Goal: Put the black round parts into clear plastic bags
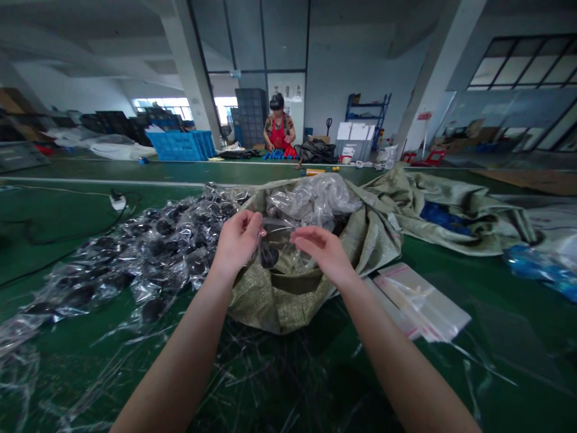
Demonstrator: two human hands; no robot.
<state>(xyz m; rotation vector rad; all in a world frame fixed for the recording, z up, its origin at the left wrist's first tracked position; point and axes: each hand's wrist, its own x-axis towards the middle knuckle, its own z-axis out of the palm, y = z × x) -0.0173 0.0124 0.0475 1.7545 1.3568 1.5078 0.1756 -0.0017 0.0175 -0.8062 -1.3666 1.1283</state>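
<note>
Between my hands hangs a clear plastic bag (pixel 280 224) with a dark round object (pixel 269 257) low inside it. My left hand (pixel 240 237) pinches the bag's upper left corner. At its right edge is my right hand (pixel 322 249), fingers stretched out and apart from the thumb; whether they touch the film cannot be told. Below both hands lies an open olive woven sack (pixel 279 304), with crumpled clear plastic (pixel 315 198) in its mouth. A heap of dark round objects in clear bags (pixel 166 246) spreads out to the left.
Flat clear bags (pixel 421 300) lie stacked on the green surface (pixel 360 391) at right, among loose plastic strips. Another woven sack (pixel 460 204) holds something blue. A cable with a white plug (pixel 118 201) lies far left. Across the room a person (pixel 279 126) works near blue crates (pixel 180 145).
</note>
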